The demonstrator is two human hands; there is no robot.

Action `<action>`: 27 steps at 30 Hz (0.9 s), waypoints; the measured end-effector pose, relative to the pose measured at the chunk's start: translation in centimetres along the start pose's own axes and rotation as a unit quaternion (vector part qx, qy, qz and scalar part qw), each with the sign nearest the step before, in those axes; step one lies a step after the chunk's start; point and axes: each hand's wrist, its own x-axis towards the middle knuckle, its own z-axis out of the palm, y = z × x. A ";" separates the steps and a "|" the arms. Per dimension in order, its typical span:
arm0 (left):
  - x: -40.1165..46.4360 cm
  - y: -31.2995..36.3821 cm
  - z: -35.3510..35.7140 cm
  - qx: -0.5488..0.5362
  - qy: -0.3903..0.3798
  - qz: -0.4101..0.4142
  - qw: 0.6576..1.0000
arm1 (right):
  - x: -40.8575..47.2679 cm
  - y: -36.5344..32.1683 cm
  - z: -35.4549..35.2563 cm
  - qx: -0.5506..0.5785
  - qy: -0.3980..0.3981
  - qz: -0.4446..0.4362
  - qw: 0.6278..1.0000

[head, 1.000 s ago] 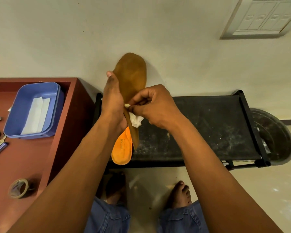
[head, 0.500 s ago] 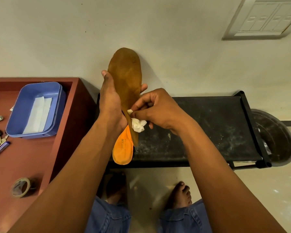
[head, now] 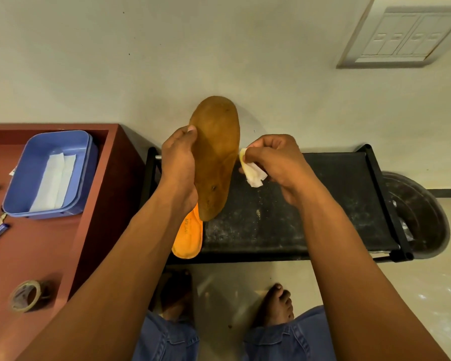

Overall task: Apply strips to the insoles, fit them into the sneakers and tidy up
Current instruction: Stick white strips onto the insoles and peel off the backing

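Head: right hand (head: 274,162) pinches strip (head: 251,171) beside insole (head: 215,157) edge.

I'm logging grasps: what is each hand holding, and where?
Left hand grips the two stacked insoles, brown over orange, along their left edge. Right hand pinches a crumpled white strip by its upper end.

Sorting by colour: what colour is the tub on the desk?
Blue tub, clearest in the head view.

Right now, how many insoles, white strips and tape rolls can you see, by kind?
Insoles: 2, a brown insole and an orange insole, both in the left hand.
White strips: 2, in the blue tray.
Crumpled white piece: 1, in the right hand.
Tape rolls: 1.
Total: 6.
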 end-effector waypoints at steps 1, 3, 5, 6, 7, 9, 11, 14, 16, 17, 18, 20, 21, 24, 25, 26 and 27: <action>-0.1 0.0 0.0 0.006 0.006 0.004 1.000 | 0.1 0.1 0.0 0.024 0.010 0.014 1.000; -0.1 0.1 -0.1 0.013 0.020 0.008 1.000 | 0.2 0.1 0.2 0.051 0.021 0.029 0.998; -0.2 0.2 -0.2 0.008 0.030 -0.004 1.000 | 0.3 0.1 0.3 0.068 0.023 0.037 0.997; -0.2 0.3 -0.3 -0.003 0.032 -0.014 0.999 | 0.3 0.1 0.4 0.084 0.017 0.045 0.995; -0.3 0.3 -0.4 -0.017 0.031 -0.025 0.999 | 0.3 0.0 0.4 0.103 0.008 0.054 0.993; -0.5 0.4 -0.5 -0.042 0.023 -0.050 0.998 | 0.2 -0.1 0.3 0.124 -0.008 0.062 0.990; -0.6 0.3 -0.6 -0.057 0.018 -0.067 0.996 | 0.1 -0.2 0.3 0.125 -0.024 0.060 0.990; -0.5 0.1 -0.6 -0.078 -0.003 -0.080 0.994 | 0.0 -0.3 0.9 0.081 -0.036 0.047 0.995; -0.6 0.0 -0.4 -0.079 -0.007 -0.082 0.993 | -0.1 -0.4 1.4 0.063 -0.048 0.032 0.996; -0.7 0.0 -0.3 -0.074 -0.003 -0.081 0.994 | -0.2 -0.5 1.7 0.063 -0.054 0.023 0.996; -0.7 -0.2 -0.1 -0.063 0.004 -0.073 0.995 | -0.3 -0.6 1.8 0.069 -0.060 0.014 0.996; -0.8 -0.5 0.4 -0.026 0.012 -0.053 0.998 | -0.5 -0.7 2.2 0.089 -0.072 0.000 0.993; -0.8 -0.7 0.6 0.003 0.017 -0.045 0.999 | -0.6 -0.7 2.3 0.092 -0.076 -0.005 0.993; -0.8 -1.4 1.1 0.069 0.040 -0.027 0.996 | -0.8 -0.9 2.5 0.107 -0.081 -0.006 0.991; -0.9 -1.5 1.1 0.081 0.047 -0.014 0.995 | -0.8 -1.0 2.5 0.113 -0.080 -0.005 0.990; -0.8 -1.7 1.0 0.099 0.053 0.002 0.994 | -0.8 -1.0 2.5 0.117 -0.075 -0.003 0.990; -0.7 -1.7 0.8 0.119 0.052 0.017 0.991 | -0.8 -1.1 2.5 0.121 -0.067 -0.001 0.990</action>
